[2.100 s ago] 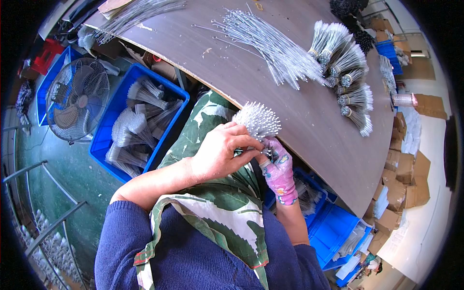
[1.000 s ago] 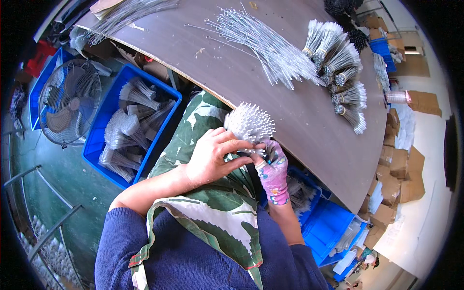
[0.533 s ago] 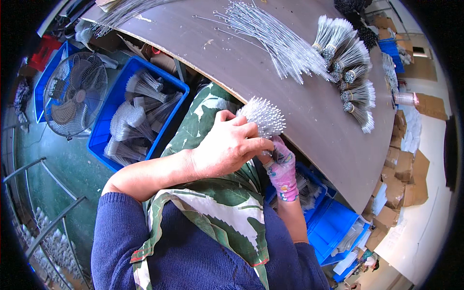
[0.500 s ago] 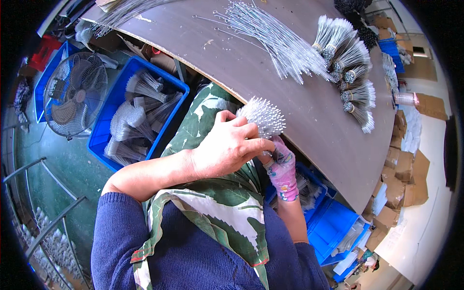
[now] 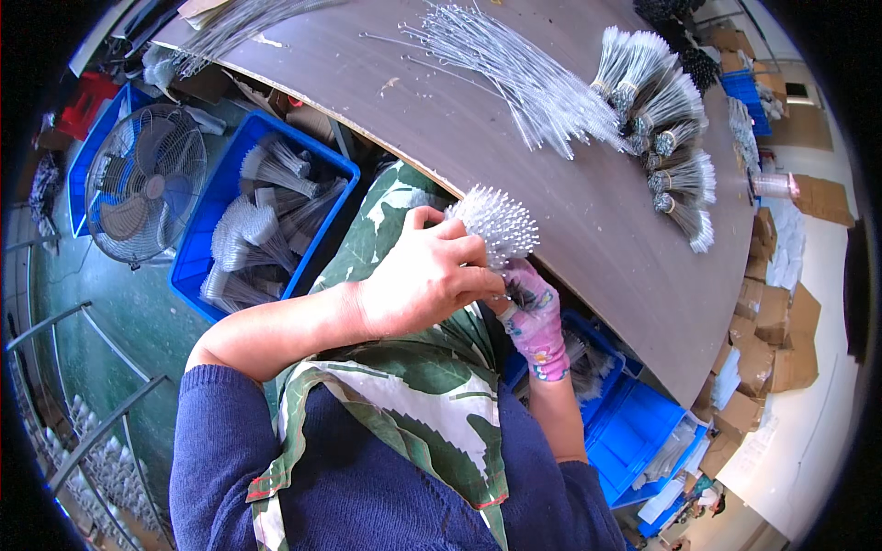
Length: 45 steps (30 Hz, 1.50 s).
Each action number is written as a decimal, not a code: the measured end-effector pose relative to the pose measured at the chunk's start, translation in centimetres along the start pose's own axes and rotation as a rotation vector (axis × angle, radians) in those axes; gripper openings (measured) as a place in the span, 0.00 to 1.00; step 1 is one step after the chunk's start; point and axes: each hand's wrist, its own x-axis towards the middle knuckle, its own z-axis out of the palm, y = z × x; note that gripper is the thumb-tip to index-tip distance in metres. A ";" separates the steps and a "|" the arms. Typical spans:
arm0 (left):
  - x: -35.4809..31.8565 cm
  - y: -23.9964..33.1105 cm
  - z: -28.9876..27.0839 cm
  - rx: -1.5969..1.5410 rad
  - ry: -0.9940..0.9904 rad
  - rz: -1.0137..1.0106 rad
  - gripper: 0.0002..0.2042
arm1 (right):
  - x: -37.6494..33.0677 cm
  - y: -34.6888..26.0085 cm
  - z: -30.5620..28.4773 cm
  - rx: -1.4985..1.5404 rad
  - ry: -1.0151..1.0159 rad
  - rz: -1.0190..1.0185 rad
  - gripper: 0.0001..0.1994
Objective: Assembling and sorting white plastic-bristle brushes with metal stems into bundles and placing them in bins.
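Note:
A bundle of thin wire brushes (image 5: 496, 225) stands fanned toward the table edge, its many white-tipped bristle ends pointing up and away. My bare left hand (image 5: 418, 271) is closed around the near left side of the bundle, with the fingers curled. From the right, my right hand (image 5: 535, 321), in a pink flowered glove with dark-stained fingers, grips the lower part of the same bundle. The two hands meet below the brush heads. My left palm and the wire stems inside the grip are hidden.
Loose wire brushes (image 5: 524, 78) lie on the brown table (image 5: 634, 266), beside several tied brush bundles (image 5: 675, 138). At left, a blue crate (image 5: 197, 275) holds more bundles, near a standing fan (image 5: 147, 184). Blue bins (image 5: 634, 432) stand at lower right.
The fingers of my left hand have drawn slightly left, away from the gloved fingertips. Both hands still hold the bundle in nearly the same place.

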 end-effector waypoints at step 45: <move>-3.8 -0.2 3.5 -0.384 0.141 -0.270 0.12 | -1.2 -0.8 1.4 -0.138 0.327 0.038 0.08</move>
